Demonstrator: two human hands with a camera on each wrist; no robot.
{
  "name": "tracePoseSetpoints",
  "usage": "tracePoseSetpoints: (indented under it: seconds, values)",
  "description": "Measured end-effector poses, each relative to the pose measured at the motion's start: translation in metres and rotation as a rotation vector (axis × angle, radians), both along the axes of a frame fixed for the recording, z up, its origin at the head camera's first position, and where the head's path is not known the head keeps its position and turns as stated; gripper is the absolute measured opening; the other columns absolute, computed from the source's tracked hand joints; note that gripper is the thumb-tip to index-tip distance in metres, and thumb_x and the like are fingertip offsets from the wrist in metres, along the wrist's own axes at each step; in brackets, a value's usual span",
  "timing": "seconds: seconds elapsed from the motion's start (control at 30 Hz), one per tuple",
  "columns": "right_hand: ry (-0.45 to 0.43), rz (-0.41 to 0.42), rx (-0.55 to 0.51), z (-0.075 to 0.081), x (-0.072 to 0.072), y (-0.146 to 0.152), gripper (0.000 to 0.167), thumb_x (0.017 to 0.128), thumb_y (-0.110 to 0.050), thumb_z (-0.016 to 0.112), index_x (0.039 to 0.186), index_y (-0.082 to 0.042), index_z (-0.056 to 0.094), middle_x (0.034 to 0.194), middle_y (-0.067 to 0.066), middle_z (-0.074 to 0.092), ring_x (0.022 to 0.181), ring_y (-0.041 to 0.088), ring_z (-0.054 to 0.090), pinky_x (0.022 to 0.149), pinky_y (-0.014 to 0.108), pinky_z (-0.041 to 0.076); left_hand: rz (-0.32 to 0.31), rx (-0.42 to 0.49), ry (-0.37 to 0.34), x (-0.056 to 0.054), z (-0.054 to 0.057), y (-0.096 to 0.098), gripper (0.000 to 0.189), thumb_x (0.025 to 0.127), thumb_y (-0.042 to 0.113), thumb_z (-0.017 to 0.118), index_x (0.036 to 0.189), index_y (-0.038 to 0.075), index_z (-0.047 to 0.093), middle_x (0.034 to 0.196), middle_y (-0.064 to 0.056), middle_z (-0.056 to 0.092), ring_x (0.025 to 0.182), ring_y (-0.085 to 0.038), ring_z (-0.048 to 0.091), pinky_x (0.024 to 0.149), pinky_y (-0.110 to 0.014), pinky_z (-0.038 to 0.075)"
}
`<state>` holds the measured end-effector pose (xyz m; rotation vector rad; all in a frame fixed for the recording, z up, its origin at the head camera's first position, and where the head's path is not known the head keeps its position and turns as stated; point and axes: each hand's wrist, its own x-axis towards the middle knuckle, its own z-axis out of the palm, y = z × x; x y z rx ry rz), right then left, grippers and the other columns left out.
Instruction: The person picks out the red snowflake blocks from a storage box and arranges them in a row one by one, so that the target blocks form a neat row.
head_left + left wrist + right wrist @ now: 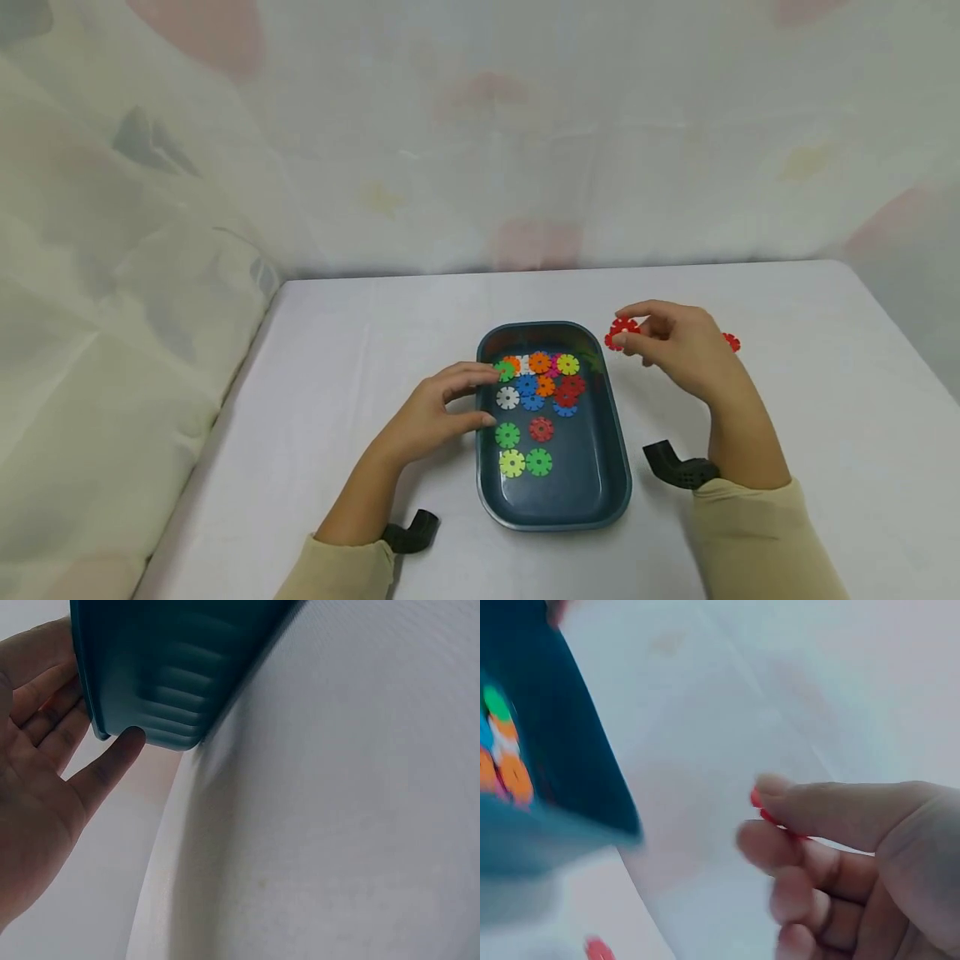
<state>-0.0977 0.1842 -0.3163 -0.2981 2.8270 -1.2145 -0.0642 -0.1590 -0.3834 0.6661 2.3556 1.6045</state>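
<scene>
A dark teal tray (555,504) stands on the table with several notched plastic discs in it. My left hand (438,408) is at the tray's left rim, its fingertips reaching over the edge and the thumb low at the rim. The left wrist view has the left hand (52,750) with extended fingers and thumb against the tray (172,682). Right of the tray, my right hand (678,346) pinches a red notched disc (626,324) between thumb and forefinger. That disc (767,816) is mostly hidden in the right wrist view.
Inside the tray are green discs (538,462), a white disc (507,398), a blue disc (527,384) and overlapping dark red discs (570,389). Another red disc (731,342) lies on the white table (360,333) beyond my right wrist. Patterned cloth (420,150) rises behind the table.
</scene>
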Motion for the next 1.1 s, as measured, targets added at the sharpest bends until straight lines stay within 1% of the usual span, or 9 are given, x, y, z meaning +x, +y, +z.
tracePoseSetpoints:
  seconds: [0.13, 0.3, 0.53, 0.63, 0.77, 0.83, 0.9, 1.0, 1.1]
  values:
    - [0.020, -0.131, 0.012, -0.006, -0.003, 0.031, 0.039, 0.094, -0.040, 0.065, 0.128, -0.020, 0.064, 0.082, 0.007, 0.069, 0.071, 0.019, 0.060, 0.055, 0.028, 0.046, 0.008, -0.003, -0.013, 0.002, 0.001, -0.001, 0.051, 0.082, 0.018, 0.081, 0.129, 0.011, 0.064, 0.132, 0.009, 0.058, 0.127, -0.011, 0.054, 0.111, -0.035, 0.044]
    - [-0.032, -0.259, 0.029, -0.016, -0.007, 0.070, 0.051, 0.095, -0.046, 0.060, 0.139, -0.019, 0.055, 0.085, 0.010, 0.066, 0.073, 0.019, 0.061, 0.057, 0.027, 0.046, 0.027, -0.021, -0.026, 0.003, 0.002, 0.000, 0.050, 0.081, 0.010, 0.080, 0.129, 0.011, 0.064, 0.133, 0.005, 0.058, 0.127, -0.014, 0.053, 0.111, -0.036, 0.044]
    - [-0.152, -0.391, -0.015, -0.031, -0.009, 0.110, 0.064, 0.092, -0.046, 0.065, 0.144, -0.013, 0.049, 0.077, -0.011, 0.065, 0.073, 0.009, 0.067, 0.062, 0.020, 0.050, 0.041, -0.037, -0.047, 0.003, 0.007, 0.002, 0.050, 0.081, 0.004, 0.079, 0.128, 0.011, 0.064, 0.134, -0.001, 0.059, 0.128, -0.018, 0.053, 0.111, -0.041, 0.043]
    - [-0.156, -0.425, -0.059, -0.039, -0.008, 0.124, 0.065, 0.092, -0.041, 0.067, 0.145, -0.009, 0.047, 0.074, -0.018, 0.063, 0.070, 0.004, 0.067, 0.063, 0.015, 0.052, 0.041, -0.034, -0.046, 0.003, 0.005, 0.002, 0.050, 0.081, 0.005, 0.079, 0.128, 0.010, 0.064, 0.133, 0.001, 0.059, 0.128, -0.017, 0.053, 0.111, -0.042, 0.043]
    - [-0.171, -0.474, -0.062, -0.050, -0.008, 0.138, 0.064, 0.094, -0.037, 0.065, 0.147, -0.009, 0.044, 0.074, -0.023, 0.061, 0.069, 0.001, 0.066, 0.062, 0.013, 0.054, 0.034, -0.023, -0.037, 0.003, 0.001, 0.000, 0.050, 0.081, 0.011, 0.080, 0.129, 0.011, 0.064, 0.132, 0.006, 0.058, 0.128, -0.014, 0.053, 0.111, -0.039, 0.043]
    - [-0.212, -0.508, -0.031, -0.055, -0.009, 0.141, 0.064, 0.095, -0.039, 0.064, 0.149, -0.012, 0.042, 0.081, -0.019, 0.061, 0.071, 0.001, 0.064, 0.062, 0.014, 0.053, 0.028, -0.016, -0.029, 0.003, 0.000, -0.001, 0.050, 0.081, 0.014, 0.081, 0.129, 0.012, 0.064, 0.132, 0.008, 0.058, 0.127, -0.012, 0.053, 0.111, -0.038, 0.044]
    - [-0.265, -0.539, -0.020, -0.059, -0.010, 0.145, 0.065, 0.095, -0.041, 0.063, 0.150, -0.015, 0.041, 0.094, -0.009, 0.060, 0.076, 0.006, 0.062, 0.061, 0.016, 0.053, 0.020, -0.010, -0.022, 0.003, 0.000, -0.002, 0.051, 0.081, 0.017, 0.081, 0.129, 0.012, 0.064, 0.132, 0.009, 0.058, 0.127, -0.011, 0.053, 0.111, -0.038, 0.044]
    - [-0.333, -0.572, 0.006, -0.067, -0.012, 0.148, 0.067, 0.094, -0.044, 0.063, 0.151, -0.018, 0.040, 0.112, 0.007, 0.054, 0.089, 0.016, 0.056, 0.063, 0.020, 0.050, 0.013, -0.005, -0.015, 0.003, -0.001, -0.003, 0.052, 0.081, 0.020, 0.081, 0.130, 0.013, 0.064, 0.133, 0.010, 0.058, 0.127, -0.011, 0.054, 0.111, -0.038, 0.044]
    - [-0.353, -0.581, 0.015, -0.073, -0.014, 0.150, 0.071, 0.093, -0.046, 0.064, 0.151, -0.016, 0.038, 0.122, 0.014, 0.052, 0.105, 0.026, 0.049, 0.069, 0.026, 0.046, 0.011, -0.002, -0.014, 0.003, -0.001, -0.004, 0.052, 0.081, 0.021, 0.081, 0.130, 0.013, 0.063, 0.133, 0.010, 0.058, 0.127, -0.012, 0.054, 0.111, -0.038, 0.043]
